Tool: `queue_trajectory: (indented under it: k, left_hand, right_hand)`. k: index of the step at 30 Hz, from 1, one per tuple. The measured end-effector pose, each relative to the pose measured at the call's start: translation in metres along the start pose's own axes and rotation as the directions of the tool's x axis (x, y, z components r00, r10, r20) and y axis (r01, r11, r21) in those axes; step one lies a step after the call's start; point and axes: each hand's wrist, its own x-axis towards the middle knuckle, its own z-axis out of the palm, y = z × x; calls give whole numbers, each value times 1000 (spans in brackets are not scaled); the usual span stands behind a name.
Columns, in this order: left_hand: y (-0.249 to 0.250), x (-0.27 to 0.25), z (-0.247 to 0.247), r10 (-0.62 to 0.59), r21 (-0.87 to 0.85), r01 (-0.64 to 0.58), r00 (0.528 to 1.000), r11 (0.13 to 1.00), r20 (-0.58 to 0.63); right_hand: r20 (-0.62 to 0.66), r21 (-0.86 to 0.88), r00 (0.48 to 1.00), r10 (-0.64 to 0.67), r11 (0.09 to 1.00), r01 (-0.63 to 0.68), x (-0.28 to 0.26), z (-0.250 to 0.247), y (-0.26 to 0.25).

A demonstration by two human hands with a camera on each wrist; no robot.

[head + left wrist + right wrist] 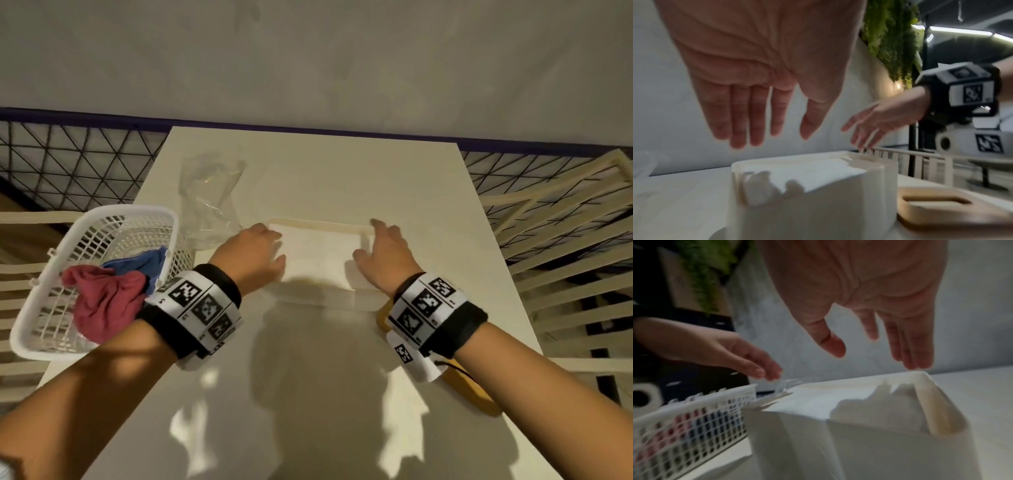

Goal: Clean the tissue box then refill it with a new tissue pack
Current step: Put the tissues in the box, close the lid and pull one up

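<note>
The white tissue box [325,301] stands open-topped at the middle of the table, and a stack of white tissues [318,253] fills it to the rim. My left hand [260,250] hovers over its left end with straight fingers and holds nothing, as the left wrist view shows: left hand [777,129], tissues [807,175]. My right hand [383,253] is spread over the right end. In the right wrist view the right hand [873,331] has its fingertips just above the box's far corner [920,374]. The wooden slotted lid [931,206] lies flat to the box's right.
A white mesh basket [102,219] with a red cloth [106,301] and a blue cloth [144,260] sits at the table's left edge. A crumpled clear plastic wrapper [209,195] lies behind my left hand. A slatted chair [565,240] stands to the right.
</note>
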Motion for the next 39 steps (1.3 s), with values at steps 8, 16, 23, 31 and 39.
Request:
queue_trajectory:
  k: [8, 16, 23, 31, 39]
  left_hand:
    - [-9, 14, 32, 178, 275, -225, 967, 935, 184]
    - [-24, 0, 42, 184, 18, -184, 983, 983, -3]
    - [-34, -13, 48, -158, -653, 265, 963, 710, 219]
    - [-10, -14, 49, -190, -644, 196, 979, 740, 81]
    - [-11, -18, 56, -212, -685, 183, 976, 705, 41]
  right_hand:
    - [324, -325, 946, 28, 942, 83, 6, 30, -13]
    - [-59, 107, 986, -158, 981, 164, -4, 13, 19]
    - [-10, -35, 984, 179, 983, -180, -22, -19, 104]
    - [218, -465, 943, 252, 876, -127, -31, 30, 147]
    - [88, 39, 964, 250, 966, -254, -39, -22, 160]
